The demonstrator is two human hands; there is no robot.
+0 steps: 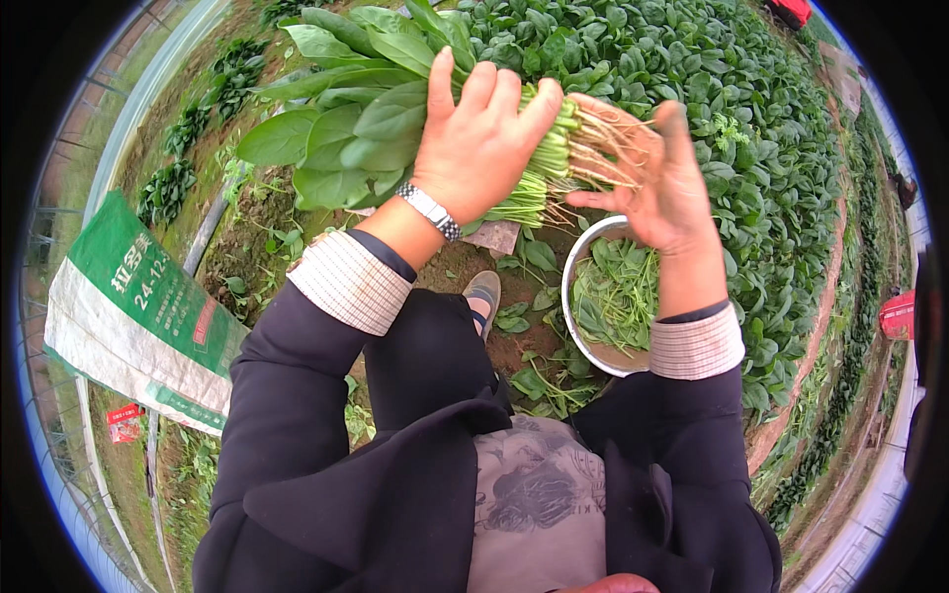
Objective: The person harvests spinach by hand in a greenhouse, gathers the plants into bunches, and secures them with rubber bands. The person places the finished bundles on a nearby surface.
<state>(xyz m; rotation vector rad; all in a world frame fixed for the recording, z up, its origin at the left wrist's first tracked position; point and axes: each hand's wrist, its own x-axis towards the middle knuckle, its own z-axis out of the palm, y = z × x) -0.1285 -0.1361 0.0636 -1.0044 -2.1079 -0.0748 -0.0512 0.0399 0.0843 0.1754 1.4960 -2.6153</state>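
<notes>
My left hand (pixel 478 133), with a metal watch at its wrist, grips a large bunch of spinach (pixel 385 118) around the stems. The leaves spread to the left and the pale roots (pixel 604 144) stick out to the right. My right hand (pixel 660 185) is at the root end, palm towards the roots and fingers spread. Some of its fingers are hidden behind the roots; whether they press on them I cannot tell. Below the bunch, more spinach stems with roots (pixel 530 196) lie over a flat brownish block (pixel 493 237), partly covered by my left hand and the bunch.
A round metal basin (pixel 569 278) with loose leaves and stems (pixel 612 296) stands by my right forearm. Dense spinach plants (pixel 771 148) grow ahead and right. At left are a green-and-white woven sack (pixel 141 319) bearing writing, a pipe (pixel 206 230) and bunches of leaves (pixel 167 193) on soil.
</notes>
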